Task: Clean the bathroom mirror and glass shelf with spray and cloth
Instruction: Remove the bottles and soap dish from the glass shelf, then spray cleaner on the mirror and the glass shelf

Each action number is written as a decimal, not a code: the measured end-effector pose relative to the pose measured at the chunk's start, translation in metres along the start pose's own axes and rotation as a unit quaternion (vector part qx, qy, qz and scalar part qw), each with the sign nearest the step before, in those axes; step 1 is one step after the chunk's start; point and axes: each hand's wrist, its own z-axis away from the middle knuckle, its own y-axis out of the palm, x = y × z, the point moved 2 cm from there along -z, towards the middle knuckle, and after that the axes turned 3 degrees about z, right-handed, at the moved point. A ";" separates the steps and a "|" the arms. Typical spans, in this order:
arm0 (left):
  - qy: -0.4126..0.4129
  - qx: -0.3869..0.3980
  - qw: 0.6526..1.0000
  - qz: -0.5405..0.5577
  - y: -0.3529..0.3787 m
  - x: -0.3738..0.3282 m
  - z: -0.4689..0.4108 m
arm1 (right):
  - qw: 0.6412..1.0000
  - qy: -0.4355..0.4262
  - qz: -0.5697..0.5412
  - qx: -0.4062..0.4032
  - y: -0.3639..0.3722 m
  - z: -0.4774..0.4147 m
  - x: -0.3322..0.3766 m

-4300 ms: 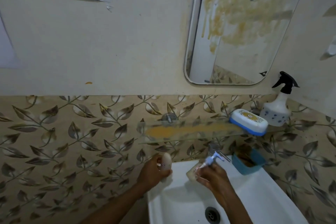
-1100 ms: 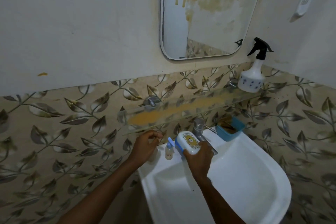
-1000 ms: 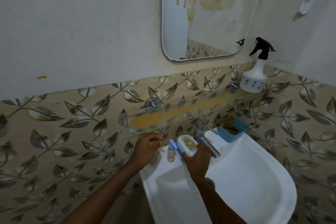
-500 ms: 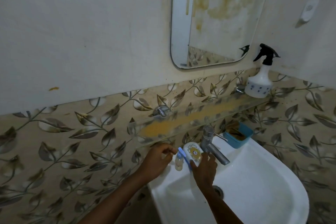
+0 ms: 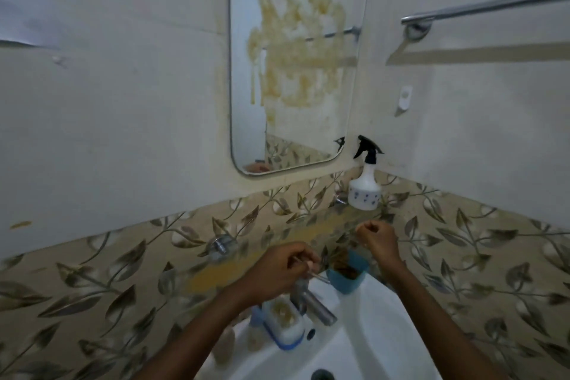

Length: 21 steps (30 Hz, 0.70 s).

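Observation:
The mirror (image 5: 293, 71) hangs on the white wall, smeared with yellow-brown stains over its upper half. Below it the glass shelf (image 5: 246, 259) runs along the leaf-patterned tiles, with a yellowish smear along it. A white spray bottle (image 5: 364, 191) with a black trigger stands upright at the shelf's right end. My right hand (image 5: 376, 237) is a loose fist holding nothing, raised just below and in front of the bottle without touching it. My left hand (image 5: 277, 268) hovers over the tap (image 5: 311, 302), fingers curled, with nothing visibly in it.
A white and blue soap box (image 5: 283, 321) stands on the back rim of the white sink (image 5: 370, 333), left of the tap. A blue tub (image 5: 347, 276) sits right of the tap. A chrome towel rail (image 5: 481, 6) crosses the right wall.
My right hand let go of the soap box, now on the sink rim, and rose right toward the shelf. My left hand lifted from the sink edge to the tap. The view tilted up.

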 end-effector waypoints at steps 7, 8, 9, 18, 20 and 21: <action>0.003 -0.040 0.995 -0.096 -0.034 -0.014 -0.048 | 0.998 0.011 -0.024 -0.059 -0.013 -0.101 0.028; -0.002 -0.039 0.994 -0.104 -0.037 -0.012 -0.049 | 0.998 0.018 -0.020 -0.054 -0.012 -0.114 0.028; -0.004 -0.042 0.994 -0.105 -0.042 -0.011 -0.053 | 0.998 0.022 -0.009 -0.051 -0.010 -0.127 0.033; -0.015 -0.086 0.992 -0.088 -0.077 -0.011 -0.062 | 0.999 0.035 0.026 -0.032 0.006 -0.203 0.037; -0.010 -0.102 0.991 -0.084 -0.084 -0.014 -0.058 | 0.999 0.028 0.033 -0.032 0.004 -0.205 0.036; -0.011 -0.104 0.991 -0.084 -0.087 -0.015 -0.057 | 0.998 0.021 0.038 -0.038 0.002 -0.203 0.035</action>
